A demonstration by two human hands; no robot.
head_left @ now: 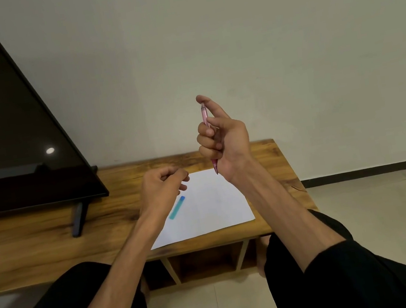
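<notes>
**Pen held up over the sheet, 2 hands at the ready**

The right hand (pixel 220 137) is gripping the pink pen (pixel 204 114) upright above the far edge of the paper (pixel 210 206). Its fingers are curling round the barrel and the thumb is reaching the top end, probably to click the tip out before writing. The left hand (pixel 160 187) is hovering over the paper's far-left corner, fingers loosely curled on nothing — likely readying to steady it. 1 teal stick (pixel 176 208) is lying on the paper's left part.

We've got our right hand (pixel 220 137) raised above the desk (pixel 50 246), fingers wrapped round a pink pen (pixel 204 116) held upright, thumb at its top. Our left hand (pixel 161 185) hovers loosely curled over the white sheet (pixel 210 206), near a teal stick (pixel 177 208) lying there
</notes>
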